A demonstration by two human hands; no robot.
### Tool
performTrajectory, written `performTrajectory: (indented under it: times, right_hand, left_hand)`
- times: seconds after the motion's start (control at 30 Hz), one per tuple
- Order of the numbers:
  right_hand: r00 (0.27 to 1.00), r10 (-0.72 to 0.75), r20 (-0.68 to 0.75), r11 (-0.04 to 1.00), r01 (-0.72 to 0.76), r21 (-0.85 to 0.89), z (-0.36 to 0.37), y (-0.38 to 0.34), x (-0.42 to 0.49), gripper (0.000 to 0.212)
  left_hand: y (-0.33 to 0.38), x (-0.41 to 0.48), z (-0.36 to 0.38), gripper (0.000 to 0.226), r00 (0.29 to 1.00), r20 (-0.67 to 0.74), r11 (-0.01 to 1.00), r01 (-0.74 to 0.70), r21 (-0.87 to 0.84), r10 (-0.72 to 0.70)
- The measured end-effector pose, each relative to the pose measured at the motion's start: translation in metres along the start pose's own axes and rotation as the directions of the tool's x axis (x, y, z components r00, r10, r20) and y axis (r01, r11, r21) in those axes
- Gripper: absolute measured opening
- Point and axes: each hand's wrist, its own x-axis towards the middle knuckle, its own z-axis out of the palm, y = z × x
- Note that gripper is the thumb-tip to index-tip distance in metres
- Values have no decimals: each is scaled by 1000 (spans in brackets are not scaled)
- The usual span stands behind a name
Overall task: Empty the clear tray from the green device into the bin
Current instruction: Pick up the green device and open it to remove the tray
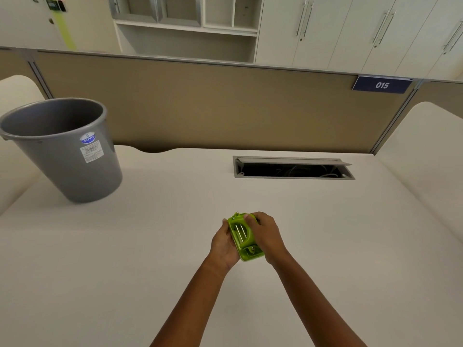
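Note:
The green device, a small lime plastic block with metal rods in an oval window, sits between both my hands over the middle of the desk. My left hand wraps its left side. My right hand grips its right side, thumb on the top edge. The clear tray cannot be made out on the device. A grey bin stands upright at the desk's far left, with a label on its wall; its inside cannot be seen.
The white desk runs to a tan partition at the back. An open cable slot with wires lies behind and right of my hands. Cupboards stand beyond the partition.

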Motion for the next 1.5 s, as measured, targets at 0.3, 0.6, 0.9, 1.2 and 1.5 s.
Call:
performTrajectory:
  times: [0.3, 0.6, 0.9, 1.2, 1.5]
  right_hand:
    - [1000, -7, 10, 998, 6, 56, -21, -7, 11, 31]
    - [983, 136, 126, 991, -134, -23, -25, -3, 21, 32]
    - [915, 314, 253, 927, -352, 125, -25, -8, 22, 39]
    - [862, 387, 327, 847, -472, 244, -21, -8, 23, 41]
    - [889, 239, 390, 823, -399, 404, -27, 10, 7, 21]
  left_hand:
    - [4, -2, 1, 51, 996, 70, 992, 55, 114, -63]
    - [3, -3, 2, 54, 995, -9, 971, 99, 219, -99]
    - [7, -3, 1, 47, 990, -13, 959, 143, 245, -144]
    - [9, 3, 1, 59, 991, 31, 970, 117, 215, -126]
    - [20, 7, -4, 53, 998, 70, 997, -2, 75, -4]
